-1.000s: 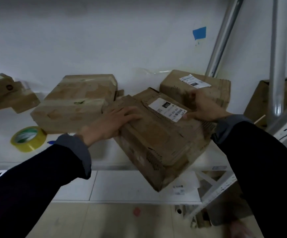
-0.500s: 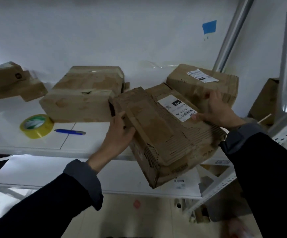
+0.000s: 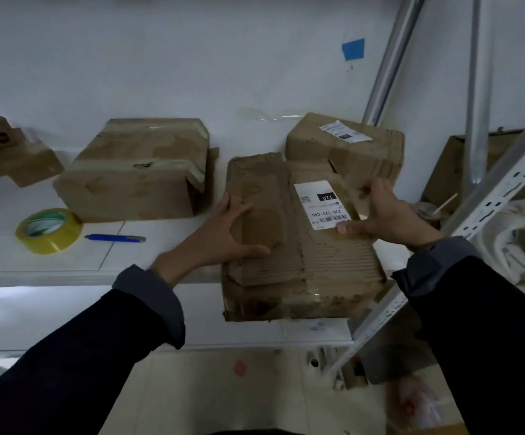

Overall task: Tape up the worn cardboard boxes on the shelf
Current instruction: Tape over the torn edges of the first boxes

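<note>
Both hands clamp the worn box (image 3: 289, 240) jutting over the shelf (image 3: 66, 265) edge, left hand (image 3: 223, 237) gripping its left side, right hand (image 3: 386, 215) its right.

You face a plain white wall (image 3: 167, 58) in dim, cool light, with a blue patch (image 3: 353, 49) stuck to it at the upper right. A white shelf board (image 3: 51, 268) crosses the middle of the frame — a lower board (image 3: 66, 312) shows beneath it. Grey metal uprights (image 3: 478, 89) slant along the right. At the bottom centre lies a pale floor (image 3: 223, 397) bearing a reddish spot (image 3: 239, 368).
</note>
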Tool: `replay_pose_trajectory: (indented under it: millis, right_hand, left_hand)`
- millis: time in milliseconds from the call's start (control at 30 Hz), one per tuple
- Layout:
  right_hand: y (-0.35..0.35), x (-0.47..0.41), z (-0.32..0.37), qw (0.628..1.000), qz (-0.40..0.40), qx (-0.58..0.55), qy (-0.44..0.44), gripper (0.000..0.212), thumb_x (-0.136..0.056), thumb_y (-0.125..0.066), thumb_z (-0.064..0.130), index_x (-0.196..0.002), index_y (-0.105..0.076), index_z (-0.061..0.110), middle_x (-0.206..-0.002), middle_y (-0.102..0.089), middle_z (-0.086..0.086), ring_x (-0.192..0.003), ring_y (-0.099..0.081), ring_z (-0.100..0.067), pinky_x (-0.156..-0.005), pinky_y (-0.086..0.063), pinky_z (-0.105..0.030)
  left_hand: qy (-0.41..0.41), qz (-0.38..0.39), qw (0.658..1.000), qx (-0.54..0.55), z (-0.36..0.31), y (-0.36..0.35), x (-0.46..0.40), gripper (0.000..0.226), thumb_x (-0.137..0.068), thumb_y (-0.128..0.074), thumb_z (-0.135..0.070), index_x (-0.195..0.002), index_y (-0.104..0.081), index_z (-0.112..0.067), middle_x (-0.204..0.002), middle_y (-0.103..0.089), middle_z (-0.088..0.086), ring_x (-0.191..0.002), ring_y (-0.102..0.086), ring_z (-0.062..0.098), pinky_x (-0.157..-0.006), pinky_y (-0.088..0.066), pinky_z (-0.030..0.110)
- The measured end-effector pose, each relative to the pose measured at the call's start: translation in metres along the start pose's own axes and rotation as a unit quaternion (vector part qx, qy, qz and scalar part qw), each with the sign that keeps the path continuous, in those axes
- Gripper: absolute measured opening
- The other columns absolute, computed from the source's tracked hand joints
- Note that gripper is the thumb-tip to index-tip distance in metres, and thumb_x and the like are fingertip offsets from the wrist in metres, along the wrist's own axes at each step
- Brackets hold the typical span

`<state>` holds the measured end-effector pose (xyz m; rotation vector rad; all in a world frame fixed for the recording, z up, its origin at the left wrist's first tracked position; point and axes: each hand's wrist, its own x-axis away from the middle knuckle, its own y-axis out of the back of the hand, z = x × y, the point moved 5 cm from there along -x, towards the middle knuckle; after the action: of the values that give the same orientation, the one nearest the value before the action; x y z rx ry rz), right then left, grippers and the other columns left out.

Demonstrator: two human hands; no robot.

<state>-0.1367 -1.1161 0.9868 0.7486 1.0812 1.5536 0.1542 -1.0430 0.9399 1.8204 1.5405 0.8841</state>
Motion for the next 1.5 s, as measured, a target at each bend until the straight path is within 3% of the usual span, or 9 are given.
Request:
replay_pose_trajectory:
  millis: [200,333,533,700,833,1033,1200,1367,1500]
  right_hand:
    - [-0.022,0.013,0.021,0.994,-0.021,-0.096,-0.038,0.056,-0.084,-0.078,0.019,-0.124,-0.042,0.003,-0.121,-0.039,-0.008,-0.098,-0.058,-0.027,-0.064,-0.059,-0.039]
    - [-0.024,0.016,0.025,0.989,-0.131,-0.050,-0.036,0.053,-0.087,-0.074,0.021,-0.124,-0.043,-0.001,-0.128,-0.042,-0.017,-0.114,-0.050,-0.035,-0.089,-0.044,-0.043]
    - [-0.031,0.039,0.045,0.982,-0.178,-0.044,-0.040,0.067,-0.081,-0.081,0.021,-0.129,-0.040,0.000,-0.133,-0.040,-0.017,-0.117,-0.048,-0.033,-0.085,-0.042,-0.045]
    - [-0.043,0.062,0.069,0.978,-0.192,-0.061,-0.046,0.075,-0.076,-0.085,0.022,-0.132,-0.038,0.004,-0.134,-0.037,-0.012,-0.116,-0.048,-0.030,-0.076,-0.042,-0.044]
    - [-0.052,0.076,0.095,0.980,-0.170,-0.104,-0.021,0.080,-0.073,-0.087,0.021,-0.134,-0.038,0.009,-0.132,-0.039,-0.006,-0.111,-0.053,-0.025,-0.076,-0.040,-0.031]
    - [-0.064,0.082,0.129,0.967,-0.138,-0.174,0.124,0.085,-0.071,-0.086,0.002,-0.137,-0.036,0.019,-0.123,-0.033,0.012,-0.069,-0.064,-0.010,-0.071,-0.058,-0.042]
    - [-0.073,0.075,0.131,0.942,-0.139,-0.278,0.127,0.073,-0.078,-0.076,-0.006,-0.132,-0.035,0.022,-0.128,-0.040,0.000,-0.074,-0.068,-0.021,-0.076,-0.059,-0.046]
    - [-0.082,0.074,0.133,0.878,-0.126,-0.449,0.107,0.041,-0.096,-0.053,-0.008,-0.131,-0.040,0.008,-0.124,-0.048,-0.007,-0.084,-0.071,-0.031,-0.085,-0.060,-0.040]
    - [-0.089,0.079,0.124,0.793,-0.165,-0.586,0.043,0.014,-0.101,-0.043,-0.002,-0.106,-0.056,0.000,-0.098,-0.062,-0.014,-0.061,-0.062,-0.027,-0.052,-0.051,-0.031]
  left_hand:
    - [0.011,0.045,0.994,-0.099,0.011,0.026,0.035,0.124,-0.056,-0.063,-0.083,-0.158,-0.003,-0.045,-0.167,0.015,-0.006,-0.153,-0.013,0.028,-0.119,-0.025,0.048]
    - [-0.072,0.097,0.981,-0.150,0.036,0.010,0.059,0.135,-0.054,-0.090,-0.061,-0.155,-0.002,-0.052,-0.162,0.027,-0.017,-0.153,-0.007,0.023,-0.121,-0.029,0.047]
    - [-0.200,0.046,0.964,-0.167,0.052,0.029,0.047,0.097,-0.072,-0.089,-0.021,-0.152,-0.036,-0.034,-0.166,-0.015,-0.004,-0.150,-0.023,0.018,-0.116,-0.026,0.026]
    - [-0.214,0.102,0.958,-0.160,0.064,0.052,0.024,0.087,-0.078,-0.079,0.005,-0.150,-0.041,-0.025,-0.164,-0.022,-0.005,-0.147,-0.031,0.019,-0.112,-0.039,0.031]
    - [-0.277,-0.033,0.912,-0.302,0.071,0.073,0.002,0.088,-0.075,-0.057,0.026,-0.149,-0.047,-0.022,-0.161,-0.029,0.007,-0.144,-0.034,0.031,-0.111,-0.042,0.045]
    - [-0.193,-0.208,0.957,-0.057,0.057,0.078,0.016,0.032,-0.092,-0.065,-0.017,-0.123,-0.069,-0.017,-0.130,-0.056,0.006,-0.114,-0.056,0.025,-0.094,-0.052,0.048]
    - [-0.121,-0.017,0.983,-0.134,0.031,0.037,0.054,0.128,-0.049,-0.056,-0.095,-0.155,-0.027,-0.029,-0.164,-0.012,-0.007,-0.150,-0.012,0.019,-0.120,-0.019,0.049]
    - [-0.095,-0.018,0.972,-0.213,0.042,0.029,0.039,0.115,-0.069,-0.075,-0.071,-0.157,-0.019,-0.024,-0.167,-0.010,0.002,-0.154,0.003,0.033,-0.123,-0.008,0.053]
    - [-0.087,-0.001,0.980,-0.181,0.051,0.046,0.030,0.110,-0.070,-0.083,-0.058,-0.157,-0.023,-0.026,-0.168,-0.011,-0.001,-0.154,-0.006,0.025,-0.123,-0.010,0.046]
